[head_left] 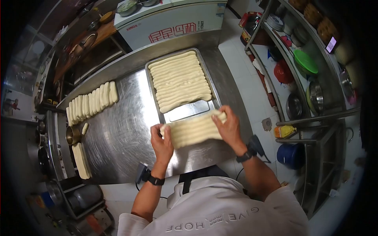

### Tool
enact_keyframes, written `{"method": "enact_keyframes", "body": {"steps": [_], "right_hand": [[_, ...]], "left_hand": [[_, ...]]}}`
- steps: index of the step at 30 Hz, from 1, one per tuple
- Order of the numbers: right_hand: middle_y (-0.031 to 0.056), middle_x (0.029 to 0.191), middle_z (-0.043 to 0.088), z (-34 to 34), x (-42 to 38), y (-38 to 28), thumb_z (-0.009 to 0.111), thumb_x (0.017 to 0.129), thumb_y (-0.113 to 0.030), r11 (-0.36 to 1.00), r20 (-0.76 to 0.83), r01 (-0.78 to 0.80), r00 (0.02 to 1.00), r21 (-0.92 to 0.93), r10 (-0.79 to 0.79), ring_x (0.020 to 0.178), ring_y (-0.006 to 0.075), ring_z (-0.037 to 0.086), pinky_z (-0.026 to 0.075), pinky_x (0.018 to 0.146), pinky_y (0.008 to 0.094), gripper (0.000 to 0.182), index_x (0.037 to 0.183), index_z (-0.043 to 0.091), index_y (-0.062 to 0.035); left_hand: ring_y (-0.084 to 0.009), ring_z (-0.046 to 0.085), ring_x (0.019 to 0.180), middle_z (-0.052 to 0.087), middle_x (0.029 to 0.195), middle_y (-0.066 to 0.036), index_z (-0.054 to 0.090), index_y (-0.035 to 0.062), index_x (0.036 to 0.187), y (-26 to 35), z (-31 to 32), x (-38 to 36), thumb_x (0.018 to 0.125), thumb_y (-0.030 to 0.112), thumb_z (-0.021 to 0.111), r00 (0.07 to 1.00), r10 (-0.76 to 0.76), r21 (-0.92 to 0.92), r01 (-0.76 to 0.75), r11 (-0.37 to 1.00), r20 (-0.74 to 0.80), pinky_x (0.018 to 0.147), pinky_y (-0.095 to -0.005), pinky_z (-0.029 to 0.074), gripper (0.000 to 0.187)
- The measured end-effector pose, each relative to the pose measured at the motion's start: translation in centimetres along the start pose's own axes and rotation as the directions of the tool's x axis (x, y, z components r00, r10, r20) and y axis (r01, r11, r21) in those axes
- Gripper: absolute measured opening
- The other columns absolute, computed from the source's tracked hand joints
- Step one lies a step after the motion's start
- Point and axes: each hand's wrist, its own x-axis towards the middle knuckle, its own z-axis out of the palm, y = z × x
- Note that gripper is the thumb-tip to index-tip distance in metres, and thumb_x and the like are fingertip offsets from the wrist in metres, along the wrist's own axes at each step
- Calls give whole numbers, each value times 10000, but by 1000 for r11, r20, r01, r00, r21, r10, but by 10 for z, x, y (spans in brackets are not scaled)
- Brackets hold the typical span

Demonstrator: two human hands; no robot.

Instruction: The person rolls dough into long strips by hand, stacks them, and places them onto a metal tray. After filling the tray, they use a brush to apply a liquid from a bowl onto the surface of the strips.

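My left hand (pixel 162 143) and my right hand (pixel 228 126) grip opposite ends of a row of dough strips (pixel 195 130) lying side by side. The held dough is slightly blurred and hangs over the near end of a metal tray (pixel 189 111). More long dough strips (pixel 179 78) lie packed in the tray, covering its far and middle part, while bare metal shows at its near end. Thumbs rest on top of the held dough; the fingertips underneath are hidden.
On the steel table (pixel 122 129), a row of dough rolls (pixel 92 101) lies at the left. Near it are a brass-coloured pot (pixel 73 135), a small dough piece (pixel 84 128) and a flat dough slab (pixel 81 162). A white freezer (pixel 169 27) stands behind; shelves (pixel 315 118) stand right.
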Motion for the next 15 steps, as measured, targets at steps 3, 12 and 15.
{"method": "enact_keyframes", "body": {"steps": [3,12,15], "right_hand": [[226,985,683,15,47,3,757,892,-261,995,-11,-97,995,-30,97,942,420,665,513,807,490,356,1088,580,-22],[219,1109,653,71,69,46,744,892,-250,861,242,33,964,-508,106,1046,425,642,528,853,504,397,1137,600,28],[200,1132,631,56,71,35,744,881,-233,705,275,349,935,-617,-222,1044,410,633,522,838,501,343,1087,629,16]], "left_hand": [[-140,486,754,580,863,-77,565,-15,1055,-7,10,40,1011,260,663,1000,11,-42,-12,999,-18,692,-327,458,296],[-466,618,970,616,1167,-290,562,-15,1204,-87,32,64,960,149,645,952,-28,362,-89,928,304,811,-482,522,305],[-468,578,1084,517,1365,-306,549,-36,1297,-84,25,63,922,113,670,905,-65,352,-97,931,421,899,-517,485,421]]}}
